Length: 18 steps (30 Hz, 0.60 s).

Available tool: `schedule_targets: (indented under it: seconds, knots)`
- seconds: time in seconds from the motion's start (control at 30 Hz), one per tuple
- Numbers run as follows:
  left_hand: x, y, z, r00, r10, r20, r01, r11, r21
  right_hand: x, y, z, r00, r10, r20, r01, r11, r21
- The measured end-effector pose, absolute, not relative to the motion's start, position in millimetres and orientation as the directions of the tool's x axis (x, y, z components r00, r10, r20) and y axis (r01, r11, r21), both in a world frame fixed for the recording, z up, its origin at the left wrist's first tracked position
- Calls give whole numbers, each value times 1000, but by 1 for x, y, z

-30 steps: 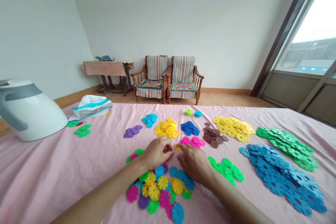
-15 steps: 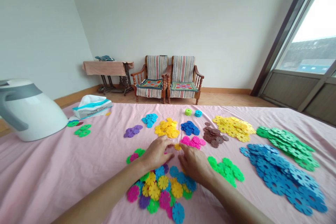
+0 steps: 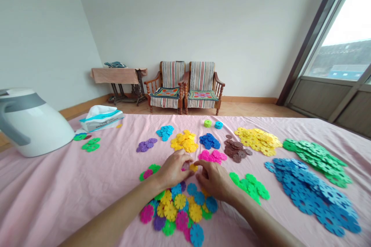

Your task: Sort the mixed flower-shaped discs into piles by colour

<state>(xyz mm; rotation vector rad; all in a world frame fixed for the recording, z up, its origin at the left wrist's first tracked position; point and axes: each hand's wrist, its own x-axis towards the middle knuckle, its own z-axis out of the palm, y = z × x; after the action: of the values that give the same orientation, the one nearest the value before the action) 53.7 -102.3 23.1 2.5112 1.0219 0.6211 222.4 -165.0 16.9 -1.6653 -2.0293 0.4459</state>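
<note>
The small yellow disc lay low between the two hands, just in front of the pink pile. The right hand had its forefinger bent to the disc's edge, the thumb standing apart below — a pose that would suit nudging more than gripping, though whether the fingers had hold of it could not be told. The left hand curved in from the other side, its thumb and forefinger parted; it perhaps served as a stop. A bit of pink showed in that gap, too small to tell whether held.

Under the wrists spread the mixed heap, probably left there for easy reach. Beyond, the small yellow pile, purple pile and brown pile sat apart, seemingly so colours would not mingle. Larger discs filled the tabletop's right side — the big blue pile nearest — while the jug and tissues stood leftward, presumably out of the way.
</note>
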Motion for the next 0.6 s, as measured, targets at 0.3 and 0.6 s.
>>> schedule_targets:
  seconds: [0.3,0.6]
  knots:
    - [55,-104,26,674,683,282,514,-707,485,224,-161,13,-141,980,140,783,197,-590]
    - [53,-95,22,530,754,388,595,-656,465,226,-157,4,-78,987,138,746,150,-649]
